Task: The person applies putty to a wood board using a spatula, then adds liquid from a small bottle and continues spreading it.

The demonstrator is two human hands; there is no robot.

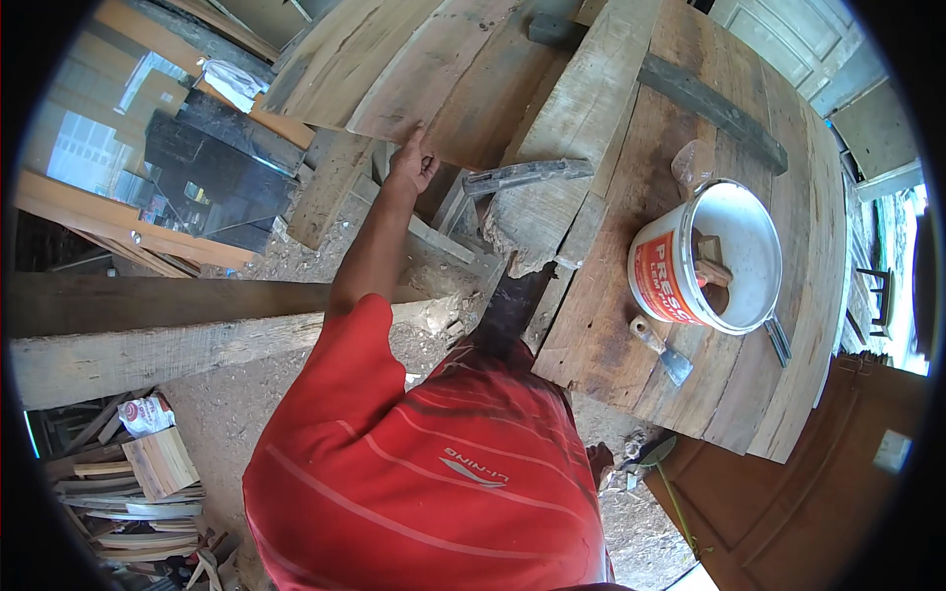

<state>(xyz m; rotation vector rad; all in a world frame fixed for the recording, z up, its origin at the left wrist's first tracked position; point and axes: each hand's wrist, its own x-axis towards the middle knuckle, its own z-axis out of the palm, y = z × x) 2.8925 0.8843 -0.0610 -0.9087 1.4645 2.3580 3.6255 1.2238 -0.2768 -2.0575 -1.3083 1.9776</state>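
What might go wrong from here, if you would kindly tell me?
The bare left hand is at the edge of a wide brown wooden board, so a splinter might catch it. The narrow grey bar lying across the pale, jagged-ended timber could slip if jostled. The metal-bladed, wooden-handled scraper near the front edge of the brown plank tabletop might get knocked off.
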